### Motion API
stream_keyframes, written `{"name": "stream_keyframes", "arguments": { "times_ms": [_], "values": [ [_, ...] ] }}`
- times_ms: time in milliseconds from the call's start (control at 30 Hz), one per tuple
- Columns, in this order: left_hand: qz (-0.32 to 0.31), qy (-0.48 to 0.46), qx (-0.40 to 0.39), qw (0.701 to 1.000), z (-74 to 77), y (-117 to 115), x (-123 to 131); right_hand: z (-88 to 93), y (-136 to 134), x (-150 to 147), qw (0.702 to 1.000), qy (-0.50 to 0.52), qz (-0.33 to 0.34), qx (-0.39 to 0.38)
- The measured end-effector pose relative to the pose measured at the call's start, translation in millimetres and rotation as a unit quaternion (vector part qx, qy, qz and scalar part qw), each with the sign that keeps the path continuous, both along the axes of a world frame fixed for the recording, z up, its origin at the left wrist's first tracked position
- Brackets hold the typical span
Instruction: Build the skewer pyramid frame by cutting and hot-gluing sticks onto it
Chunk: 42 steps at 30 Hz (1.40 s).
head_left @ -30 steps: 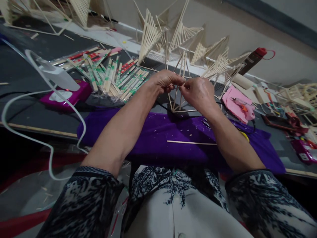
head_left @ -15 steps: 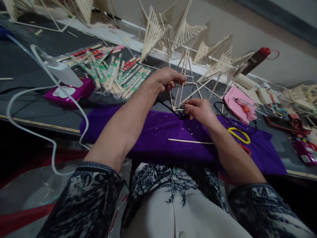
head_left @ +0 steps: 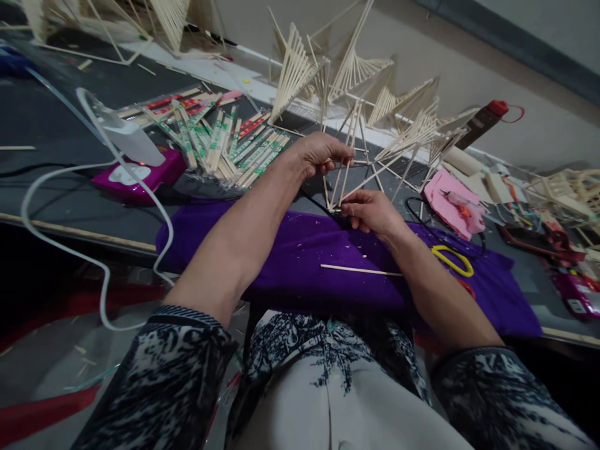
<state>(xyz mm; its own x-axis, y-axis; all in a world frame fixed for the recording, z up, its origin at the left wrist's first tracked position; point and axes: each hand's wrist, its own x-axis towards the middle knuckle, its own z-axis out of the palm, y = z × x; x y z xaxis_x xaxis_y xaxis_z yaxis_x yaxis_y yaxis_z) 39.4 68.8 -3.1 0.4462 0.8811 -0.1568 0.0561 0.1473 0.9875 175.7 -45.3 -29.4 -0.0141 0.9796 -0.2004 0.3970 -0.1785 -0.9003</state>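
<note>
A frame of thin wooden sticks [head_left: 350, 182] stands on the dark table in front of me. My left hand [head_left: 327, 153] reaches over from the left, thumb and fingertips pinched on an upright stick partway up the frame. Lower down, my right hand [head_left: 372, 212] has its fingertips pressed together at the frame's near bottom corner. What these fingers grip, if anything, is hidden. One loose wooden stick [head_left: 360, 270] lies on the purple cloth [head_left: 281, 269] below my hands, its right end passing behind my right forearm.
Wrapped chopsticks [head_left: 220, 140] are heaped at left, beside a magenta power strip [head_left: 140, 175] with a white cable. Fan-shaped stick models [head_left: 295, 72] line the wall. To the right are a glue gun [head_left: 457, 201] on pink material, yellow-handled scissors [head_left: 452, 260] and a dark bottle [head_left: 482, 124].
My right hand has shifted slightly left, bringing its fingertips to the frame's bottom corner. My left hand keeps its pinch on the stick. The whole view has moved a little.
</note>
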Motion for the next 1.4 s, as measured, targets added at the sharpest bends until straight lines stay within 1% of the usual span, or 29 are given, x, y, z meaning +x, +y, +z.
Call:
{"name": "stream_keyframes", "arguments": {
  "times_ms": [67,267,400,600,733,867,1033,1233,1400],
  "values": [
    [0.000,0.000,0.003,1.000,-1.3,1,0,-0.8,2,0,1.000,-0.002,-0.002,0.000],
    [-0.038,-0.017,0.011,0.999,-4.4,2,-1,-4.0,6,1,1.000,-0.008,-0.004,0.011],
    [-0.034,-0.015,0.002,0.999,-3.8,1,-2,-7.0,8,0,1.000,-0.019,0.000,0.019],
    [-0.010,-0.007,-0.005,1.000,-2.8,0,-2,-12.5,9,0,0.998,-0.039,0.007,0.040],
    [-0.018,-0.005,0.004,1.000,-3.8,1,-4,-14.6,10,-1,0.996,-0.071,0.009,0.045],
    [-0.041,-0.013,0.013,0.999,-5.7,4,-5,-15.1,11,-3,0.993,-0.103,0.010,0.053],
    [-0.045,-0.014,0.014,0.999,-8.0,7,-6,-15.1,11,-4,0.989,-0.140,0.006,0.051],
    [-0.047,-0.021,0.016,0.999,-8.4,7,-7,-13.7,10,-5,0.987,-0.147,0.012,0.061],
    [-0.058,-0.005,0.011,0.998,-7.9,7,-7,-15.3,10,-4,0.986,-0.152,0.009,0.061]
  ]
}}
